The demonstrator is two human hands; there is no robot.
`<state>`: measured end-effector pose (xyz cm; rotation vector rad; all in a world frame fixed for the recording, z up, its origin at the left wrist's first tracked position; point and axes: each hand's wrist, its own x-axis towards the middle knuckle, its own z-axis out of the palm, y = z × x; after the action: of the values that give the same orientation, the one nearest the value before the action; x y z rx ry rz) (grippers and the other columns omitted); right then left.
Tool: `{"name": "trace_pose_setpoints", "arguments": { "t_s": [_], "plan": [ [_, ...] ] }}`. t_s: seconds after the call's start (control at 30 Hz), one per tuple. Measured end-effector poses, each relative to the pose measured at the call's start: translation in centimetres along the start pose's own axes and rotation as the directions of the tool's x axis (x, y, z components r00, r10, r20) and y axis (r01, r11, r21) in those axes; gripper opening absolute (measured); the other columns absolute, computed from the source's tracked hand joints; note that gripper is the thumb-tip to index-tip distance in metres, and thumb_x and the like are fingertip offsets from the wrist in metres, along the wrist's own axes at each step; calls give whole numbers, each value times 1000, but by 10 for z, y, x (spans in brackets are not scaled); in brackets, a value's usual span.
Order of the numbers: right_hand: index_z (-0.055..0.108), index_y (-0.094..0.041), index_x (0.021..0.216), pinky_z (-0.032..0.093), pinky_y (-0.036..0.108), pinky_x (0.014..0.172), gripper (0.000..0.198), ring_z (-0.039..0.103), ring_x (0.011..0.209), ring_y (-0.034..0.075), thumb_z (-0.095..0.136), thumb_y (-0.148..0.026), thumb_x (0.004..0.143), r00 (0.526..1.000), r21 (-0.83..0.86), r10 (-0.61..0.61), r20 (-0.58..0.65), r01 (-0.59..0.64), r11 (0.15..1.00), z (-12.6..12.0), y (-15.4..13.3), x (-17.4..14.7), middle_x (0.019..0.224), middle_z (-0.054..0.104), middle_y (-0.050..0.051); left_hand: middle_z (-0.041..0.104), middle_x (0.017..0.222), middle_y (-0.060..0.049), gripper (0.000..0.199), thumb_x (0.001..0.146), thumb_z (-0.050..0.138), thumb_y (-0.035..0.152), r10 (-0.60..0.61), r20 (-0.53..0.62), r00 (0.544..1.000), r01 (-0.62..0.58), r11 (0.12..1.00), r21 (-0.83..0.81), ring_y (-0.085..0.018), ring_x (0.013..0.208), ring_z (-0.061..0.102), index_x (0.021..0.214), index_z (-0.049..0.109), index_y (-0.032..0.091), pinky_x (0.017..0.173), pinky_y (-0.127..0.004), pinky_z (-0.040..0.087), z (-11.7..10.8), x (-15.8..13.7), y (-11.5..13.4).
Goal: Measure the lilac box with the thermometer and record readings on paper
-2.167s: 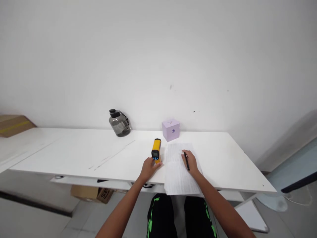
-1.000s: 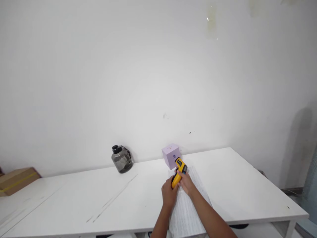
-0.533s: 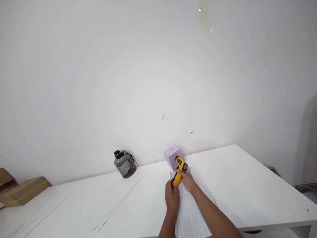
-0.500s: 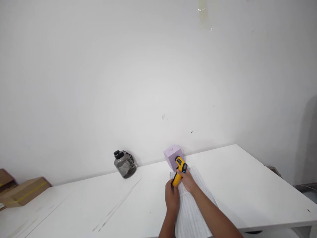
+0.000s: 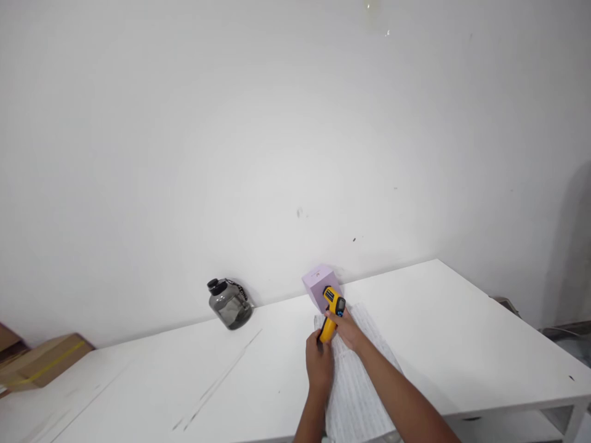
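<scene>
A yellow and black infrared thermometer gun (image 5: pixel 329 326) is held between both hands, above a whitish sheet of wrapping material (image 5: pixel 355 387) on the table. My right hand (image 5: pixel 347 328) grips it from the right, below its small screen. At the lower end of the handle, my left hand (image 5: pixel 318 360) is closed around it, the fingers partly hidden. Just behind the thermometer's head stands a lilac box (image 5: pixel 316 284), near the wall. I cannot tell whether the thermometer touches the box.
A dark see-through jug (image 5: pixel 231 306) with a black lid and strap stands left of the hands, by the wall. Cardboard boxes (image 5: pixel 50 362) with yellow tape lie at the far left. The white table (image 5: pixel 462 344) has its right edge in view.
The view has shifted slightly, so everything sits a little higher and further left. Both hands keep hold of the thermometer in nearly the same pose.
</scene>
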<state>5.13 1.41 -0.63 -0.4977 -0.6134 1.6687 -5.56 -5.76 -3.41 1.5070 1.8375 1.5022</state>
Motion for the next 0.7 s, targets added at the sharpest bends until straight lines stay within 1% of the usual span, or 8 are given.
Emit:
{"name": "trace_pose_setpoints", "arguments": {
  "t_s": [0.13,0.23,0.33,0.43,0.47,0.53,0.63,0.7],
  "plan": [
    [64,-21,96,49,32,84,53,61,90,18,91,-37,53,999,0,12,32,-12,1000,-1,0,-2,96,66,3,64,121,-16,47,77,53,37,30,-1,1000,-30,999,30,-27,117,58,116,59,11,103,-40,45,0,-1,2],
    [64,-21,97,49,33,85,51,62,91,19,89,-39,57,999,-53,-7,39,9,999,-2,0,-1,99,67,4,63,121,-17,47,78,52,37,36,4,999,-36,998,44,-27,116,59,117,59,11,102,-39,46,0,-1,1],
    [63,-20,101,50,36,88,53,63,94,22,86,-44,61,997,-183,-50,52,58,981,-1,0,-4,104,67,7,62,124,-16,53,76,57,36,27,19,999,-29,995,97,-26,117,59,123,56,12,100,-38,46,1,-1,5],
    [60,-20,114,50,41,94,60,64,102,25,82,-47,64,989,-378,-90,113,127,917,0,-1,-14,112,68,9,64,123,-15,57,72,63,35,18,30,999,-22,989,147,-28,115,60,125,56,15,96,-39,48,-1,-3,15],
    [58,-21,119,49,43,97,63,64,105,26,81,-48,67,984,-458,-100,148,157,875,0,-1,-20,115,67,9,65,120,-14,53,73,63,35,12,31,999,-16,989,145,-28,113,61,122,58,17,91,-39,50,-2,-4,19],
    [55,-22,128,47,46,99,65,63,109,27,75,-50,73,960,-618,-108,259,250,745,-1,-1,-30,119,67,10,69,109,-13,43,75,61,35,-10,47,999,5,994,109,-28,103,64,114,61,18,82,-37,51,-4,-5,27],
    [56,-21,131,46,47,102,53,61,114,27,57,-52,89,862,-716,-125,491,481,505,-2,1,-42,127,65,12,70,91,-9,28,76,61,36,-65,64,996,63,998,21,-24,86,66,98,63,17,72,-32,49,-7,-8,36],
    [60,-20,128,42,45,106,47,58,121,26,38,-48,98,807,-719,-193,558,587,373,-3,3,-42,131,63,12,68,81,-6,25,78,60,40,-145,65,987,145,989,-1,-21,76,64,89,61,18,66,-30,47,-8,-9,38]
  ]
}}
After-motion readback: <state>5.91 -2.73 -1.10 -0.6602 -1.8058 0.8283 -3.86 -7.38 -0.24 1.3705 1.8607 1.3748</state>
